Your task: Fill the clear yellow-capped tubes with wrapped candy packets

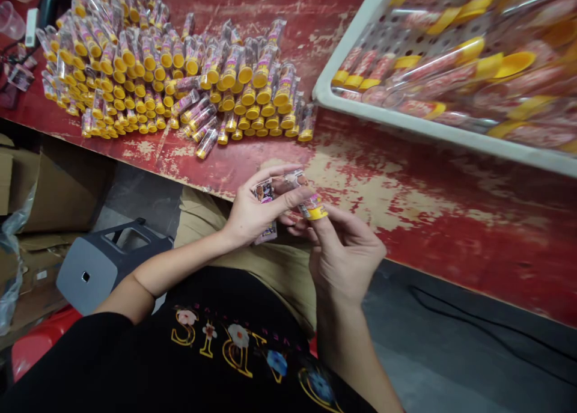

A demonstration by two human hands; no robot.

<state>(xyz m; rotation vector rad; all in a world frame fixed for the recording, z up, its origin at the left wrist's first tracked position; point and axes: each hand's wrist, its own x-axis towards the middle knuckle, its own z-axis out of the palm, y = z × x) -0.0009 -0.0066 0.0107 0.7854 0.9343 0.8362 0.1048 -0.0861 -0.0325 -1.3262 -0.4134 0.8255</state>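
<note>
In front of my lap, at the table's front edge, a small clear tube with a printed label and a yellow cap (pixel 317 213) is between my hands. My left hand (pixel 250 217) is closed round its upper part, thumb across the label. A dark printed strip that looks like labels (pixel 264 190) is also tucked in that hand, its lower end poking out below the palm. My right hand (pixel 347 260) grips the capped end, thumb and fingers at the yellow rim. Some of the right fingertips are hidden behind the tube.
A big stack of similar yellow-capped tubes (pixel 148 70) lies on the worn red table (pixel 288 151). At the right, a white perforated crate (pixel 433 139) holds larger yellow-capped tubes. On the floor are a grey-black device (pixel 90 269), cardboard boxes (pixel 67 190) and a black cable (pixel 487 329).
</note>
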